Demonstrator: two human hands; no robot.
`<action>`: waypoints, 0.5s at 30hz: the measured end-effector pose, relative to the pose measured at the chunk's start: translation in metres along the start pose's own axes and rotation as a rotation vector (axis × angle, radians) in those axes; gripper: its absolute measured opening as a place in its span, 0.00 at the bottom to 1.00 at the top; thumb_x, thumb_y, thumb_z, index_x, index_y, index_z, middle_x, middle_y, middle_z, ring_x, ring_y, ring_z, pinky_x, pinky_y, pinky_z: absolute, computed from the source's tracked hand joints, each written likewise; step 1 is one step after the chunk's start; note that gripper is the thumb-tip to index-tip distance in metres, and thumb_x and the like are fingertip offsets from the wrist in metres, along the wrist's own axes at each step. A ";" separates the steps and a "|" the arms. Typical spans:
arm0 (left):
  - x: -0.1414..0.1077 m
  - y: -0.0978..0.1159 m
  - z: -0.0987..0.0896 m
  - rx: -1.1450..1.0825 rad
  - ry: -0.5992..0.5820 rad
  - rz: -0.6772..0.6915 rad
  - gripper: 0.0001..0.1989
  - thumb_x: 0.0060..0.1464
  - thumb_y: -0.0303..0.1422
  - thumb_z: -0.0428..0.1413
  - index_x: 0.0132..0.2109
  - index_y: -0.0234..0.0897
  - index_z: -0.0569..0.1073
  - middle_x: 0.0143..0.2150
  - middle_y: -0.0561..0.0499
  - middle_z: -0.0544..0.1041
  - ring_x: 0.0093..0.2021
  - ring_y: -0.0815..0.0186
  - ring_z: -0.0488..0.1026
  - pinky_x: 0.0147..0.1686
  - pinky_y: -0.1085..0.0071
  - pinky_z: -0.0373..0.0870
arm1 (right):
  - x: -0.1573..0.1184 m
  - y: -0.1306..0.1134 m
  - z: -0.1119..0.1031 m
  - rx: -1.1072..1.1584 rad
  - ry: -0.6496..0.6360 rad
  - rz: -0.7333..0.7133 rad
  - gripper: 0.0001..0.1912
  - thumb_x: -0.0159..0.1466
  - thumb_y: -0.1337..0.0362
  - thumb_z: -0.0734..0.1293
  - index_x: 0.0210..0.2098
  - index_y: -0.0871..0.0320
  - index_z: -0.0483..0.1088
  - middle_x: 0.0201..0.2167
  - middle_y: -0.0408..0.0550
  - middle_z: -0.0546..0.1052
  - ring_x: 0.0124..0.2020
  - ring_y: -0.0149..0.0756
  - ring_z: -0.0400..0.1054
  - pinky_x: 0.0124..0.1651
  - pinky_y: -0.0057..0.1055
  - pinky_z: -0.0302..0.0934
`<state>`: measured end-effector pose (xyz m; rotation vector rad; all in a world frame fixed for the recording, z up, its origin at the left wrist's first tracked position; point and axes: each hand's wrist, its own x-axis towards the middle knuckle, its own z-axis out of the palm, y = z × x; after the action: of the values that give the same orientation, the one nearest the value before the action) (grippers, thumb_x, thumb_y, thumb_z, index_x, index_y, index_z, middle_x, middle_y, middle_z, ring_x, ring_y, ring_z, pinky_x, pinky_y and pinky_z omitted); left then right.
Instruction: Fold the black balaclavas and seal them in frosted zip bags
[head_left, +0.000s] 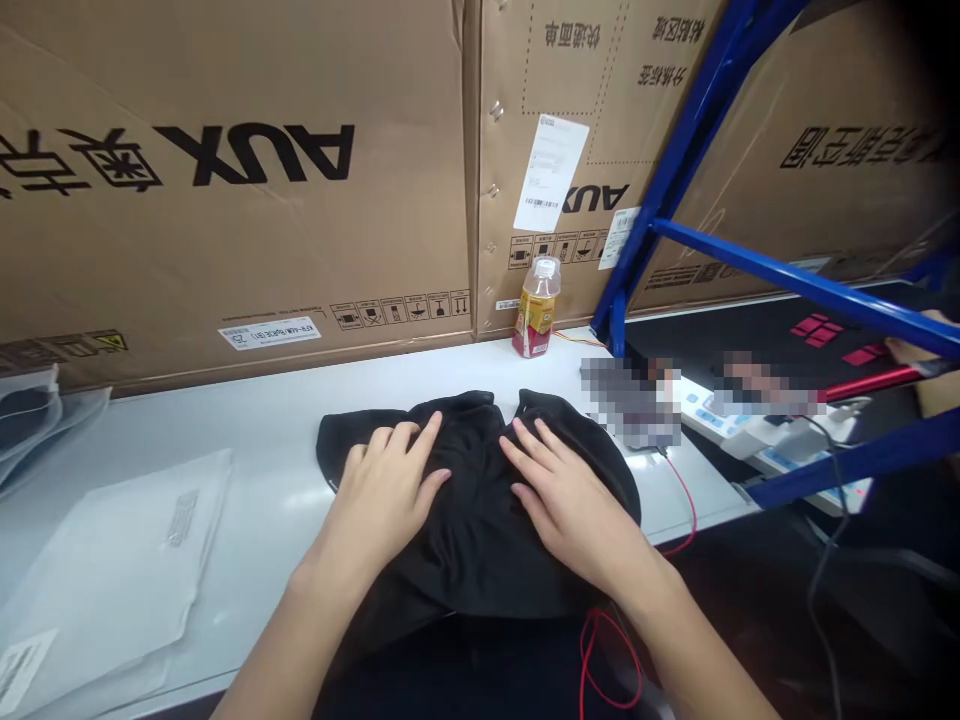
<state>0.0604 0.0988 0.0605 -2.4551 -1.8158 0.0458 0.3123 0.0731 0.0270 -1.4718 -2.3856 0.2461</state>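
Forearms (pixel 277 650) of the person enter from the bottom edge and reach toward frame centre. Cardboard cartons (pixel 225 230) printed "AUX" fill the upper frame, standing along the back of the white worktop (pixel 277 420). A blue steel rack (pixel 679 170) rises at upper right in front of them.

Black cloth garment (pixel 472 540) lies bunched at centre, at the near edge of the worktop, with part of it hanging toward the camera. Left hand (pixel 382 500) and right hand (pixel 570 510) lie flat on it, side by side, fingers spread. Both grips are released, with no fold clenched.

Flat clear plastic bag (pixel 112 570) lies on the worktop at lower left, well apart from the garment; more plastic sheeting (pixel 30 420) sits at far left. Plastic bottle (pixel 537 310) with amber liquid stands upright against the carton, beyond the garment. White electrical unit (pixel 750 430) sits at right, near pixelated patches that hide what lies there. Red wire (pixel 686 510) runs just beside the right hand. Another person's hand (pixel 911 345) shows at the right edge, beyond the rack.
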 end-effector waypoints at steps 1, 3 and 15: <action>-0.005 -0.004 0.002 0.001 0.013 -0.006 0.28 0.73 0.41 0.47 0.75 0.45 0.60 0.68 0.39 0.72 0.65 0.45 0.69 0.55 0.48 0.71 | -0.003 0.002 -0.001 0.006 -0.001 0.016 0.30 0.76 0.63 0.59 0.76 0.54 0.57 0.78 0.47 0.55 0.78 0.55 0.45 0.73 0.56 0.57; -0.011 -0.014 0.009 0.004 0.034 -0.034 0.24 0.73 0.39 0.47 0.71 0.47 0.68 0.71 0.41 0.70 0.68 0.44 0.65 0.59 0.45 0.68 | -0.006 0.006 -0.003 0.005 -0.022 0.053 0.29 0.76 0.60 0.59 0.75 0.54 0.58 0.77 0.47 0.55 0.78 0.56 0.45 0.73 0.57 0.57; -0.012 -0.039 0.033 -0.018 0.158 -0.133 0.23 0.73 0.35 0.43 0.65 0.43 0.76 0.66 0.42 0.76 0.60 0.43 0.71 0.59 0.38 0.65 | -0.001 0.013 -0.007 -0.027 -0.132 0.163 0.31 0.77 0.50 0.58 0.75 0.55 0.59 0.78 0.50 0.53 0.78 0.60 0.44 0.72 0.58 0.56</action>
<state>0.0169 0.1001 0.0310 -2.2700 -1.9123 -0.1685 0.3256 0.0776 0.0290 -1.7151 -2.3797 0.3613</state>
